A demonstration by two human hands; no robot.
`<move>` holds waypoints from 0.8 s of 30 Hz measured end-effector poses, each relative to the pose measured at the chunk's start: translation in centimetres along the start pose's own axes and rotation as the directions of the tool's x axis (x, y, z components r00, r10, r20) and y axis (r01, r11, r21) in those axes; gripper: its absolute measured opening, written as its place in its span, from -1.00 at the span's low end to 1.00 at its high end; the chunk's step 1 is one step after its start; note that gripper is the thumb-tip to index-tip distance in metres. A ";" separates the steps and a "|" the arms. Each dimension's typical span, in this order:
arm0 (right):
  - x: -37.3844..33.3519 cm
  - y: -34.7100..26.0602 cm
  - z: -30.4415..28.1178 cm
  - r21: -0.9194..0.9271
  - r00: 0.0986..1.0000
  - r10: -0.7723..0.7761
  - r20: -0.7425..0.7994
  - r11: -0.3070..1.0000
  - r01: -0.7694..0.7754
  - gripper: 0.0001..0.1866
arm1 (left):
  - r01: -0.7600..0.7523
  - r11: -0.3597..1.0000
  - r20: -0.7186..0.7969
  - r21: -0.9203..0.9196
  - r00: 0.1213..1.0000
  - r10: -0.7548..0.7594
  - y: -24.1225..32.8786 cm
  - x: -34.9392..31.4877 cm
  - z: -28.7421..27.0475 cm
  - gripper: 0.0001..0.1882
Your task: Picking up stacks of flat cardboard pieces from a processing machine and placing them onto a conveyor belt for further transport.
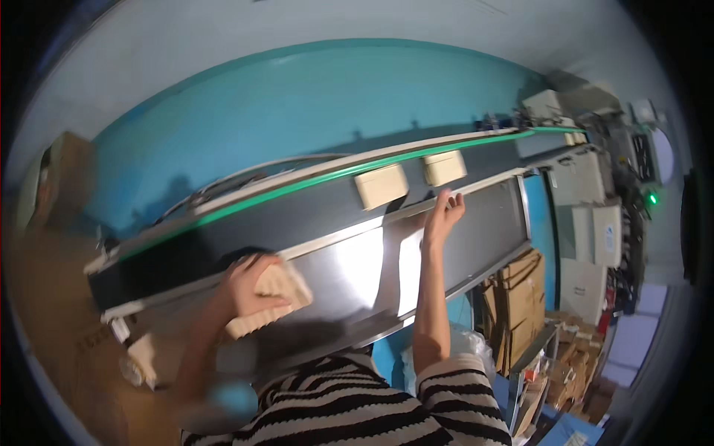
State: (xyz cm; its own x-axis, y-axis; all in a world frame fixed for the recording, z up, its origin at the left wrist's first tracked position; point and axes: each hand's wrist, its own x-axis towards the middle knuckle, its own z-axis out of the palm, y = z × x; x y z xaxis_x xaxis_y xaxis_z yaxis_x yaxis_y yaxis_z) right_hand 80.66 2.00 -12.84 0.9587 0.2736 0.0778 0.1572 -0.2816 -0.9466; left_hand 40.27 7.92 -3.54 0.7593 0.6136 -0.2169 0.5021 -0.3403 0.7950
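Held over the left part of the metal worktop, a cream-coloured piece with a ribbed edge (294, 286) is in my left hand (249, 286), with fingers wrapped over its side. Its exact kind is not clear, and motion blurs it somewhat. My right hand (444, 213) is raised near the belt-side rail, with nothing in it and its fingers apart and loosely bent. Just beyond it, one cream box (445, 169) lies on the dark conveyor belt. A second cream box (381, 186) lies further left on the same belt.
A green-edged rail (312, 178) runs along the conveyor's far side, before a blue wall. The shiny metal worktop (483, 230) lies between me and the belt. Flattened cardboard (524, 301) leans at the right, near a clear plastic bag (468, 343) and stacked cartons.
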 end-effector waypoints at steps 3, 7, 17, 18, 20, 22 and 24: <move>-15.6 -6.4 -1.8 -0.131 0.620 0.100 0.778 0.991 0.006 -0.46 | -0.006 1.000 0.067 0.015 0.998 0.005 -0.5 0.2 -0.7 -0.24; -22.4 -9.7 0.5 -0.082 0.488 -0.056 0.871 0.963 0.256 -0.48 | -0.111 0.993 -0.054 0.030 0.992 0.112 -0.7 0.3 -0.8 -0.19; -24.1 -10.9 -0.7 -0.133 0.498 0.238 0.834 0.962 -0.237 -0.73 | -0.118 0.991 -0.001 -0.056 0.993 0.118 -2.9 -7.3 -3.3 -0.22; -23.8 -11.4 -0.5 -0.136 0.490 0.222 0.843 0.969 -0.206 -0.72 | -0.106 0.992 0.014 -0.061 0.994 0.107 -2.9 -7.9 -3.4 -0.23; -24.3 -12.5 -0.9 -0.185 0.550 0.096 0.830 0.977 0.107 -0.72 | -0.104 0.992 0.008 -0.068 0.994 0.105 -3.2 -8.5 -3.6 -0.23; -25.6 -13.6 -1.5 -0.231 0.522 -0.084 0.849 0.829 0.509 -0.71 | -0.101 0.992 0.001 -0.075 0.995 0.101 -3.5 -8.6 -3.5 -0.23; -27.6 -11.7 -1.3 -0.160 0.506 -0.081 0.859 0.896 0.415 -0.71 | -0.148 0.986 -0.044 -0.079 0.989 0.144 -3.4 -7.9 -3.1 -0.22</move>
State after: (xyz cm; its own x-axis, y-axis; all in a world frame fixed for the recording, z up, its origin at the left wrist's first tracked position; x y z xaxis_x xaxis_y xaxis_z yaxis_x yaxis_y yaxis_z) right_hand 52.64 -3.46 -3.50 0.2683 0.9511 -0.1527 0.5766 -0.2856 -0.7655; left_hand 31.27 6.42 -2.80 0.8051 0.5884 -0.0749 0.3501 -0.3694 0.8608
